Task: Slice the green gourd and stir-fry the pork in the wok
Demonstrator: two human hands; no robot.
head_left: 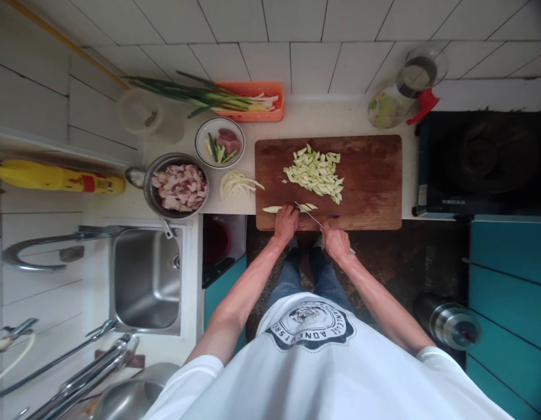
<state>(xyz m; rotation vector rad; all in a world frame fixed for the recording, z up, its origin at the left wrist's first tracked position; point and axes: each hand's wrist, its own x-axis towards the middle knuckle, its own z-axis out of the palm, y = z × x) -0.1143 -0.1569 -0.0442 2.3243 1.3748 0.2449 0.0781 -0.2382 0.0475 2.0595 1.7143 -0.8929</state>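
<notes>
From where I stand: 2 bare hands at work on a brown chopping board (373, 186), close to its near edge. Left hand (288, 223): fingers curled over a pale-green vegetable length (271, 209), pinning it to the wood; part of it sticks out left of the hand, and a few thin slices (310, 206) lie just right of the fingers. Right hand (337, 242): closed round the handle of a knife (313, 216), blade slanting toward those slices; contact with the vegetable cannot be made out. Heap of cut pieces (314, 170) behind, same board. Handling estimate: vegetable probably light, firm but easily snapped, likely slippery on its wet cut faces; best held from above, fingertips tucked back from the edge. Knife presumably stiff, to be taken by the handle only. Pale shreds (235, 185) lie at the board's left edge, near a metal pot (148, 198) of raw meat (179, 188)
</notes>
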